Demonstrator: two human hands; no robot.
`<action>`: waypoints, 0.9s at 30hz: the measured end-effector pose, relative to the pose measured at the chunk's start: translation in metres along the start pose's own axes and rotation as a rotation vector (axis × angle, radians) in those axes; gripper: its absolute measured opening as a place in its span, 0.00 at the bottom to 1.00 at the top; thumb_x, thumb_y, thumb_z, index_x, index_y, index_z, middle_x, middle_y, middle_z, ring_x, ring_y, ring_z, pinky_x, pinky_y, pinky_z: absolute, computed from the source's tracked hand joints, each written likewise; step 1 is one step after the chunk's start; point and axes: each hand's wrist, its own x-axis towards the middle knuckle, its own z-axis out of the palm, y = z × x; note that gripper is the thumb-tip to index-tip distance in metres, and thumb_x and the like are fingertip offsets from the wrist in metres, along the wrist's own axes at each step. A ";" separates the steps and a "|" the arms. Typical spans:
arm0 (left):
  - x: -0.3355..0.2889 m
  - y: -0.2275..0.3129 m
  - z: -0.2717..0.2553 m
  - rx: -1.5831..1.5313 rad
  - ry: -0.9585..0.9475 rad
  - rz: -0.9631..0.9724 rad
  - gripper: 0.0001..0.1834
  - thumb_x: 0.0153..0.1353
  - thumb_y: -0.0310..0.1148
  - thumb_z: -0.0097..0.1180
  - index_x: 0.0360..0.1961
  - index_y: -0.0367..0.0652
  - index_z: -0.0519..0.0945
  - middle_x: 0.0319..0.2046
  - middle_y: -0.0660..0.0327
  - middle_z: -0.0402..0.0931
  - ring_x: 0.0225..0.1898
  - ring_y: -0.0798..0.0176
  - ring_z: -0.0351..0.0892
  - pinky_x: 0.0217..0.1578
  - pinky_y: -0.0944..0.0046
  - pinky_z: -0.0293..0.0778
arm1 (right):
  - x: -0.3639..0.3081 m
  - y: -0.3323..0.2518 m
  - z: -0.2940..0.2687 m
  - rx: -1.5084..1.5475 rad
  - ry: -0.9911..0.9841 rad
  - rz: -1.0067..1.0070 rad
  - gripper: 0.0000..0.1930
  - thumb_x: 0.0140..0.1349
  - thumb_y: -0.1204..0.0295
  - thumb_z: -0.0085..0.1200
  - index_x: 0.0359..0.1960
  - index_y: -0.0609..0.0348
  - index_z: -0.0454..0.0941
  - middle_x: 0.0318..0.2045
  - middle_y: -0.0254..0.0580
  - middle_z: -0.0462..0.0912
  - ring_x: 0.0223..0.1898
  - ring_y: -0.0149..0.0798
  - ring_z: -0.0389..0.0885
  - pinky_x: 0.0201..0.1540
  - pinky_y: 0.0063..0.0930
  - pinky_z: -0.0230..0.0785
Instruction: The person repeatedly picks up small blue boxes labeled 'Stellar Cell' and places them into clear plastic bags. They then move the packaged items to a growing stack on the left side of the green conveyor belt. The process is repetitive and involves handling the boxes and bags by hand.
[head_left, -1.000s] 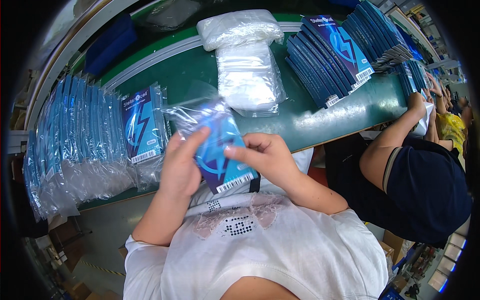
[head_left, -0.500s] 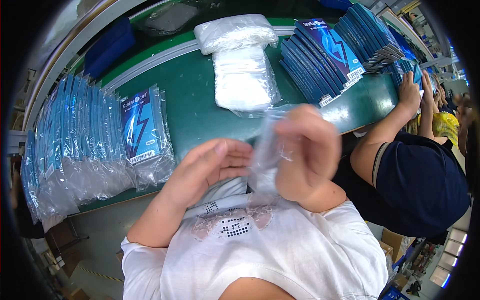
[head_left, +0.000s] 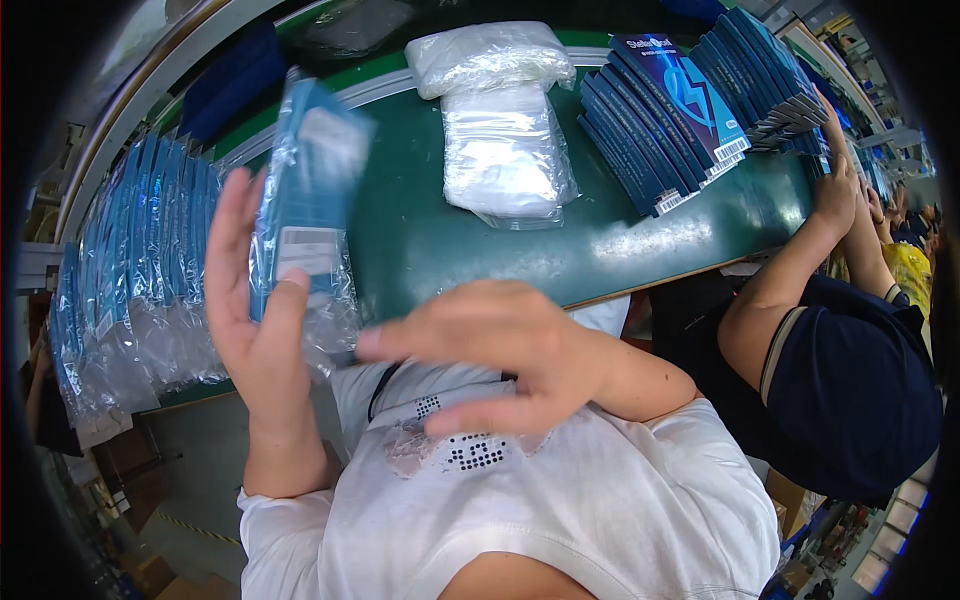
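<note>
My left hand (head_left: 255,300) grips a flat blue box (head_left: 295,205) in a clear plastic bag, thumb on its front just below a white barcode label and fingers along its left side. The box stands upright with its top blurred. It is at the right end of a row of similar bagged boxes (head_left: 150,235), which it partly covers. My right hand (head_left: 510,350) hovers in front of my shirt, blurred, with fingers stretched toward the left and thumb apart. Nothing shows in it.
A stack of clear plastic bags (head_left: 500,150) lies mid-table, with a bulky plastic bundle (head_left: 490,58) behind. Unbagged blue boxes (head_left: 650,125) lean in stacks at the right. A co-worker's arm (head_left: 800,240) reaches onto the green table (head_left: 440,270) there.
My left hand has moved left to the row and now holds a bagged box. The clear bag seen at my right hand is no longer there; that hand has moved left and lower.
</note>
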 end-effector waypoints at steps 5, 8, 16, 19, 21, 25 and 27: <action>-0.012 -0.044 -0.036 1.109 -0.220 0.168 0.30 0.54 0.22 0.46 0.62 0.36 0.63 0.62 0.50 0.61 0.63 0.49 0.59 0.65 0.50 0.49 | -0.007 0.008 -0.023 -0.094 0.082 0.147 0.22 0.52 0.73 0.61 0.50 0.67 0.76 0.35 0.46 0.81 0.34 0.36 0.81 0.36 0.24 0.72; -0.009 -0.050 -0.035 1.223 -0.251 0.156 0.30 0.51 0.22 0.48 0.59 0.32 0.64 0.62 0.48 0.58 0.64 0.44 0.56 0.65 0.43 0.46 | -0.006 -0.001 -0.049 -0.219 0.150 0.131 0.20 0.54 0.74 0.59 0.49 0.68 0.76 0.35 0.46 0.81 0.34 0.34 0.80 0.36 0.24 0.72; 0.007 -0.047 0.045 0.911 -0.461 0.404 0.20 0.53 0.25 0.56 0.49 0.38 0.75 0.57 0.52 0.67 0.63 0.46 0.60 0.62 0.50 0.54 | 0.011 -0.033 -0.142 -1.168 0.594 0.226 0.36 0.48 0.53 0.65 0.54 0.65 0.73 0.48 0.56 0.77 0.51 0.42 0.76 0.52 0.34 0.67; 0.016 -0.088 0.059 0.911 -0.602 0.383 0.16 0.53 0.24 0.55 0.45 0.42 0.79 0.52 0.57 0.73 0.57 0.52 0.67 0.57 0.54 0.59 | 0.003 -0.002 -0.169 -1.268 0.541 0.515 0.40 0.38 0.48 0.70 0.52 0.60 0.74 0.46 0.58 0.75 0.45 0.50 0.78 0.49 0.36 0.69; 0.022 -0.097 0.062 0.929 -0.639 0.357 0.15 0.53 0.23 0.55 0.43 0.44 0.80 0.48 0.60 0.75 0.53 0.55 0.71 0.54 0.54 0.62 | 0.003 -0.002 -0.163 -1.353 0.572 0.605 0.41 0.38 0.52 0.69 0.54 0.61 0.72 0.46 0.59 0.75 0.47 0.51 0.76 0.51 0.36 0.69; 0.031 -0.095 0.064 0.927 -0.649 0.354 0.12 0.52 0.22 0.54 0.39 0.43 0.81 0.41 0.61 0.77 0.43 0.56 0.74 0.49 0.55 0.65 | 0.003 -0.004 -0.158 -1.359 0.618 0.650 0.38 0.40 0.57 0.67 0.55 0.61 0.72 0.47 0.55 0.74 0.48 0.48 0.76 0.51 0.36 0.69; 0.033 -0.095 0.064 0.885 -0.633 0.351 0.10 0.53 0.22 0.54 0.38 0.42 0.81 0.38 0.60 0.76 0.41 0.55 0.74 0.46 0.56 0.67 | 0.007 -0.005 -0.160 -1.381 0.601 0.708 0.37 0.40 0.58 0.68 0.54 0.61 0.72 0.47 0.54 0.74 0.48 0.49 0.76 0.50 0.36 0.69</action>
